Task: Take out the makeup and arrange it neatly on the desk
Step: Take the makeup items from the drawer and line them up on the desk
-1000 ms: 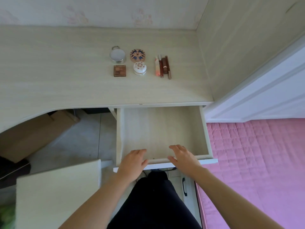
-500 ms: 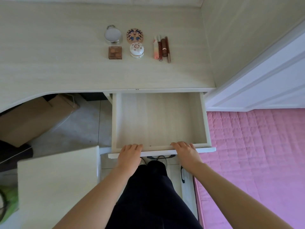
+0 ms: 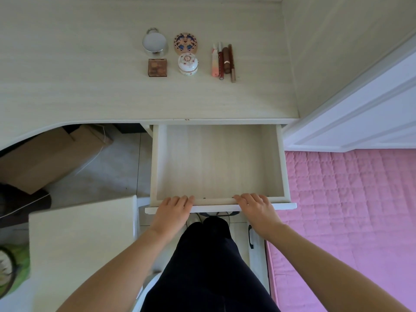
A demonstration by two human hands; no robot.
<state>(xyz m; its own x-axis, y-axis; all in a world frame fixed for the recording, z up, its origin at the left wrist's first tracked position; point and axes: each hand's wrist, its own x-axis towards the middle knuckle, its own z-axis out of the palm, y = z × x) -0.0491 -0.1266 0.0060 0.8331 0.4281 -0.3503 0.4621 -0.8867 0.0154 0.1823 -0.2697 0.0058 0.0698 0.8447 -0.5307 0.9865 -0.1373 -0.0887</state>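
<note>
The makeup lies in a tidy group on the pale wooden desk (image 3: pixel 90 91): a round silver mirror compact (image 3: pixel 154 42), a patterned round compact (image 3: pixel 186 43), a brown square palette (image 3: pixel 157 67), a white floral pot (image 3: pixel 188 63), and several slim tubes and pencils (image 3: pixel 224 60) side by side. Below the desk edge the drawer (image 3: pixel 155 163) is pulled out, and nothing lies inside it. My left hand (image 3: pixel 173 212) and my right hand (image 3: pixel 257 210) both rest on the drawer's front edge, fingers curled over it.
A cardboard box (image 3: pixel 45 158) sits on the floor under the desk at left. A white stool or surface (image 3: pixel 78 244) is at lower left. A pink quilted bed (image 3: pixel 349 210) lies to the right, with a white panel (image 3: pixel 360 113) above it.
Both hands slid from inside the drawer's front onto its front edge. The view tilted down, so the desk items sit higher in the picture. The drawer stays out.
</note>
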